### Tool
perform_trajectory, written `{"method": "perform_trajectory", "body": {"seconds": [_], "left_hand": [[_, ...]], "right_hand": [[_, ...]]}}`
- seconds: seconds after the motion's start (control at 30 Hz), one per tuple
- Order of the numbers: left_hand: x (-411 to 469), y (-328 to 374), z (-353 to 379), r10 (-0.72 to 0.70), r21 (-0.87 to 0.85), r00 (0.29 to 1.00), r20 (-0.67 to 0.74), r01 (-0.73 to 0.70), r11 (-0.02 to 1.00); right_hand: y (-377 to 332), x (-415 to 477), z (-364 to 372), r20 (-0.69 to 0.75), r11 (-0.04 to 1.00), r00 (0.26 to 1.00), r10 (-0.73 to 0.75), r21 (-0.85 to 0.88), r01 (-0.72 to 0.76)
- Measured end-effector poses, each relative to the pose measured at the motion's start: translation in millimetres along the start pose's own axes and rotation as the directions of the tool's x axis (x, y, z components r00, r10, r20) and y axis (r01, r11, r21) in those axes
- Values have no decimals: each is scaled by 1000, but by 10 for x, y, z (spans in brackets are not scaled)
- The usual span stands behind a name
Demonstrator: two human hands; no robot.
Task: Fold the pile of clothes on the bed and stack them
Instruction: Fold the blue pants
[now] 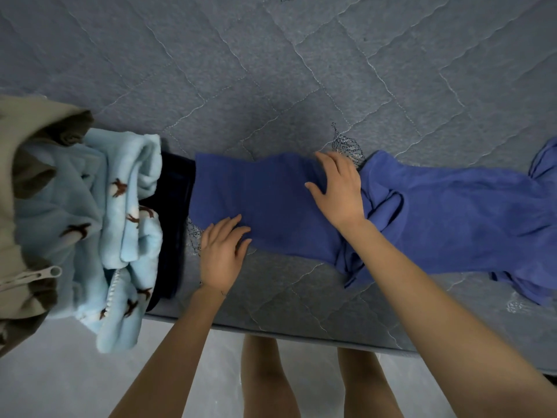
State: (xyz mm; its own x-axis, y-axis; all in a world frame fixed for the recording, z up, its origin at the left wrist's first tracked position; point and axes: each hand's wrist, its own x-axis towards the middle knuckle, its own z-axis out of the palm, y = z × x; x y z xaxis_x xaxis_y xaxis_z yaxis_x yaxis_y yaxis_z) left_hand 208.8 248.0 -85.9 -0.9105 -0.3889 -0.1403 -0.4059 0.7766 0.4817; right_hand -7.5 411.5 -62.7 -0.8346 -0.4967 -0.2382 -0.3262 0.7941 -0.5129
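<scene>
A grey quilted bed (271,70) carries everything. Directly on it, a blue garment (271,200) lies stretched out sideways: smooth under the fingers of the left hand (221,254) and the right hand (337,191), rumpled and bunched behind the right wrist. Just past the right fingertips, a stitched leaf motif (346,143) shows on the quilting. Left of the left fingers lies a dark navy garment (174,206), touching the blue one's end. Further that way, a pale blue fleece (90,221) with brown figures and a white zip overlaps it and hangs over the bed's near edge, beside an olive garment (24,146).
</scene>
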Motion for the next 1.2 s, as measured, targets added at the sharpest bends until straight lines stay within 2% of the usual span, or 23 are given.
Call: {"method": "perform_trajectory", "body": {"seconds": [0.13,0.33,0.43,0.53,0.67,0.77,0.83,0.93,1.07,1.2], "left_hand": [[139,251,50,-49,31,999,17,49,998],[382,674,195,11,128,1000,26,-14,992],[390,902,323,51,153,997,53,-59,986],[316,1142,494,89,80,991,100,-97,992],[167,1458,751,173,-8,973,154,-174,985],[124,1658,883,205,-33,967,148,-202,979],[120,1776,925,211,-60,967,140,-205,977],[130,1895,949,188,-86,972,141,-177,980],[125,2061,884,133,-153,977,168,-108,982],[172,2152,845,-12,-332,981,196,78,940]], "right_hand": [[106,-141,-62,-4,999,1000,-20,-26,20],[455,-359,-290,-26,994,999,-38,-105,35],[672,-475,-421,-1,993,1000,27,-117,-27],[858,-577,-536,27,987,992,126,-99,-123],[1026,-674,-636,67,959,957,284,2,-284],[1158,-710,-647,126,901,912,389,155,-406],[1221,-757,-651,163,874,891,425,181,-450],[1268,-821,-688,148,882,896,419,168,-441],[1121,-819,-784,197,801,905,377,422,-425],[863,-794,-848,275,729,926,260,572,-375]]}}
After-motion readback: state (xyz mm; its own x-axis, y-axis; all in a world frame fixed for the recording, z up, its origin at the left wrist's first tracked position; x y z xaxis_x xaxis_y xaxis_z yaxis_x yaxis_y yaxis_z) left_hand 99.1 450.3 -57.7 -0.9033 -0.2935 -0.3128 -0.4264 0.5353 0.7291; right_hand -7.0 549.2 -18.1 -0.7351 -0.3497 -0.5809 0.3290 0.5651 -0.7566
